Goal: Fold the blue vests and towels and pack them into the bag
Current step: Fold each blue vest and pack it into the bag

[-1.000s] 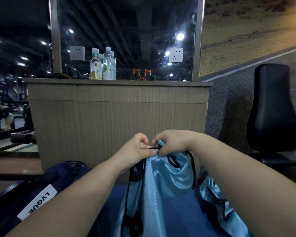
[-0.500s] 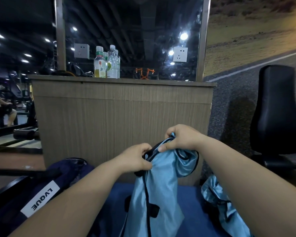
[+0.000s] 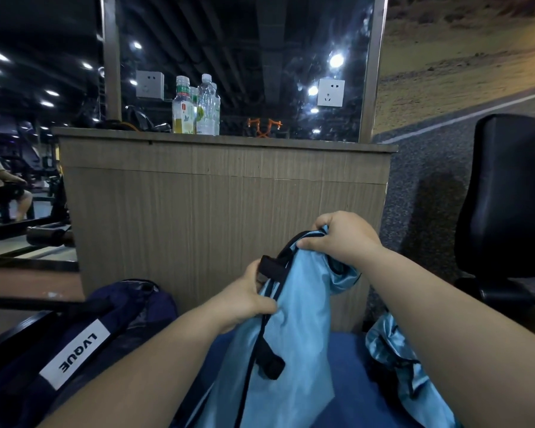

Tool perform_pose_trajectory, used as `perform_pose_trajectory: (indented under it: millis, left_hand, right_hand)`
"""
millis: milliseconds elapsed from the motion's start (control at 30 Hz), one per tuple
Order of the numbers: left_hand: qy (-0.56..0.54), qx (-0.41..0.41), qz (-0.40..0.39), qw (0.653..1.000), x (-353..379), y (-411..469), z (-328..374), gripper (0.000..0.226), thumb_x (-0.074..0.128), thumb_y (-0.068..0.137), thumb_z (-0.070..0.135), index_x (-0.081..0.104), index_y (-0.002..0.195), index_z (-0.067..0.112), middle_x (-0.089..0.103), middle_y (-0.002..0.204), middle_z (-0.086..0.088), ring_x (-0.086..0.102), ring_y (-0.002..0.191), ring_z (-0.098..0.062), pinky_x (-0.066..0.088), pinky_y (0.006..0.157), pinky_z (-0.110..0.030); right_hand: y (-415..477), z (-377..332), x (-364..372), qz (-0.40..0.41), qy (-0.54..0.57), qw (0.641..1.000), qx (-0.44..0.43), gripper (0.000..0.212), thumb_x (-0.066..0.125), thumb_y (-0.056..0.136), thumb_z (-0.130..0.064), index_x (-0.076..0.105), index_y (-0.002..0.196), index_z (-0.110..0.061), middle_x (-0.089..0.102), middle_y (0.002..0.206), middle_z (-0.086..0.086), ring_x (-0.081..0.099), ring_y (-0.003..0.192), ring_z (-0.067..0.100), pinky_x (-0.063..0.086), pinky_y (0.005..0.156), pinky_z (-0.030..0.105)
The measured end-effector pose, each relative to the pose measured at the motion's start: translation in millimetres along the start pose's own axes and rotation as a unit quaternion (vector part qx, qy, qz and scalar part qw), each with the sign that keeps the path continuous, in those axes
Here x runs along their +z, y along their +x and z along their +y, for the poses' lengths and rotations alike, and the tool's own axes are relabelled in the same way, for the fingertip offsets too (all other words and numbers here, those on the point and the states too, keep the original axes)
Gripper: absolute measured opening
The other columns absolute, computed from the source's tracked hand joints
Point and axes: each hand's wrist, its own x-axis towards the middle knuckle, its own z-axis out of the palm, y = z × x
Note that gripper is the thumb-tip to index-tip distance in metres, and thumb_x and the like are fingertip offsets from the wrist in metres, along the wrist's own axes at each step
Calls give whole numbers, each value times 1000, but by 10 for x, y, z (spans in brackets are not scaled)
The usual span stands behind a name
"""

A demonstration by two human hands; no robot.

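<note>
A shiny light blue vest (image 3: pixel 294 335) with black trim and black straps hangs in front of me above a blue surface (image 3: pixel 349 393). My right hand (image 3: pixel 342 239) grips its upper edge at the top. Lower and to the left, my left hand (image 3: pixel 249 296) pinches the black-trimmed edge of the same vest. A second light blue vest (image 3: pixel 405 372) lies crumpled at the lower right, partly behind my right forearm. The dark navy bag (image 3: pixel 84 338) with a white LVQUE label sits at the lower left.
A wooden counter (image 3: pixel 223 196) stands right ahead, with bottles (image 3: pixel 195 109) on its top and a mirror behind. A black padded seat (image 3: pixel 507 205) is at the right. At the far left a person sits on gym equipment (image 3: pixel 0 186).
My hands have drawn apart: the right rose with the vest's top edge, the left dropped lower along the black trim. The vest now hangs more spread out.
</note>
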Motion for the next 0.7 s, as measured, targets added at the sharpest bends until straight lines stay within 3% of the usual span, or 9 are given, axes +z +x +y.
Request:
perform_pose_trajectory:
  millis: [133, 267, 400, 500, 600, 700]
  left_hand:
    - [164, -33, -15, 986, 4, -10, -18, 88, 69, 71, 17, 20, 142, 36, 63, 107, 0, 64, 96, -15, 55, 79, -27]
    - [208, -63, -61, 974, -63, -57, -49, 58, 62, 73, 10, 46, 126, 26, 62, 97, 1, 60, 84, -13, 50, 75, -28]
    - [68, -111, -119, 984, -136, -118, -60, 65, 49, 61, 4, 57, 124, 22, 61, 95, -8, 58, 80, -19, 49, 63, -25]
    - [-52, -132, -127, 982, -143, -115, -62, 59, 47, 61, 0, 64, 116, 16, 64, 92, -11, 62, 76, -22, 51, 56, -24]
    - [-145, -120, -90, 978, -121, -82, -101, 48, 51, 62, 3, 71, 106, 12, 66, 87, -12, 64, 71, -20, 52, 59, -26]
    - [-196, -110, -56, 973, -106, -62, -113, 52, 56, 64, 7, 69, 114, 7, 67, 97, -16, 64, 83, -26, 51, 73, -32]
  right_hand:
    - [15, 50, 7, 7, -11, 1000, 14, 43, 71, 77, -60, 54, 67, -22, 51, 64, -4, 50, 60, 13, 33, 50, 29]
    - [35, 141, 23, 18, -45, 998, 36, 45, 69, 77, -62, 61, 79, -17, 57, 69, -2, 54, 64, 13, 35, 49, 29]
    - [43, 226, 28, 32, -94, 993, 59, 45, 67, 77, -65, 58, 75, -20, 56, 70, -5, 53, 65, 13, 32, 49, 28]
    - [35, 256, 54, 31, -119, 990, 64, 43, 65, 79, -65, 62, 86, -22, 60, 78, -5, 56, 72, 17, 38, 55, 29]
    - [7, 254, 97, 18, -172, 984, 37, 43, 65, 82, -60, 66, 106, -25, 65, 99, -3, 59, 88, 20, 44, 66, 31]
    - [-13, 234, 138, -37, -223, 974, -12, 57, 65, 79, -64, 58, 127, -36, 58, 123, -4, 58, 110, 21, 47, 81, 34]
